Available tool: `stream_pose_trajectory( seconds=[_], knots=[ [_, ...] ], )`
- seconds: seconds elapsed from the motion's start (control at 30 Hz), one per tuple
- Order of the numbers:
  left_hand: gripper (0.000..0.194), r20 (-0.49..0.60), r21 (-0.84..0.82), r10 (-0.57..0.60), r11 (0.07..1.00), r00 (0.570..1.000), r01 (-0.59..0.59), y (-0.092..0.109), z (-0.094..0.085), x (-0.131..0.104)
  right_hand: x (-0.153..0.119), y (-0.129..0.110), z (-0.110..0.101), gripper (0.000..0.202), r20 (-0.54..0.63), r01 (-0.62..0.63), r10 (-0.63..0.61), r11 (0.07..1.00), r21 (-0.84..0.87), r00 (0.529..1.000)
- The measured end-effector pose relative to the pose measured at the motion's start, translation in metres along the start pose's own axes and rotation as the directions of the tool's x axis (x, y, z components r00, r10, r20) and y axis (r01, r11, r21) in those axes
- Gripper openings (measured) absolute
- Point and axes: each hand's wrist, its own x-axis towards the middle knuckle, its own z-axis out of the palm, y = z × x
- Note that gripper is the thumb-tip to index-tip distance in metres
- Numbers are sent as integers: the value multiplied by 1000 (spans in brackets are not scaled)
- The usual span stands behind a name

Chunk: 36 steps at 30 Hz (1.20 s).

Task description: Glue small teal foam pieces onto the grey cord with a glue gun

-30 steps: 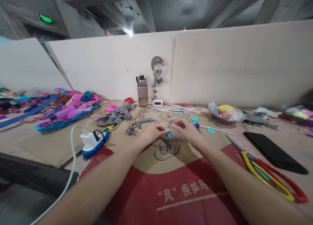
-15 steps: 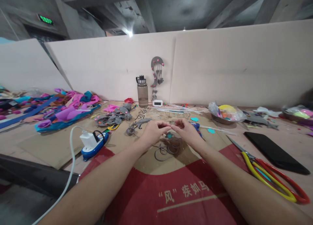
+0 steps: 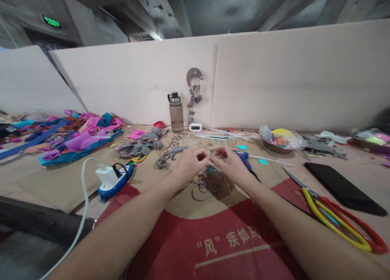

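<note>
Both my hands are raised close together over the cardboard. My left hand [image 3: 191, 165] is closed in a pinch, with thumb against fingertips; whatever is between them is too small to make out. Just beside it, my right hand [image 3: 232, 166] has its thumb and bent index finger apart, with no object visible in it. Below them, thin grey cord [image 3: 199, 195] lies in loose loops. A small teal piece [image 3: 211, 169] shows between the hands. Behind my right hand, a blue glue gun [image 3: 243, 158] is partly hidden.
Left are a white plug on a blue power strip [image 3: 117, 183], grey felt pieces [image 3: 138, 146] and colourful felt scraps [image 3: 82, 140]. A bottle [image 3: 176, 115] and small clock [image 3: 195, 127] stand behind. Right are scissors [image 3: 338, 219], a black phone [image 3: 344, 188] and a bowl [image 3: 278, 148].
My fingertips have drawn slightly apart; they were together before. The right thumb and index finger have opened. The whole view has shifted a little.
</note>
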Motion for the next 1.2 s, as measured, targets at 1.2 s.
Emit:
stream_pose_trajectory(
  seconds=[1.2],
  knots=[
    [25, 224, -775, -194, 559, 955, 295, -3, 9, 3, 0, -10, 0, 36, 76, -175, 158, 862, 476, 985]
  ],
)
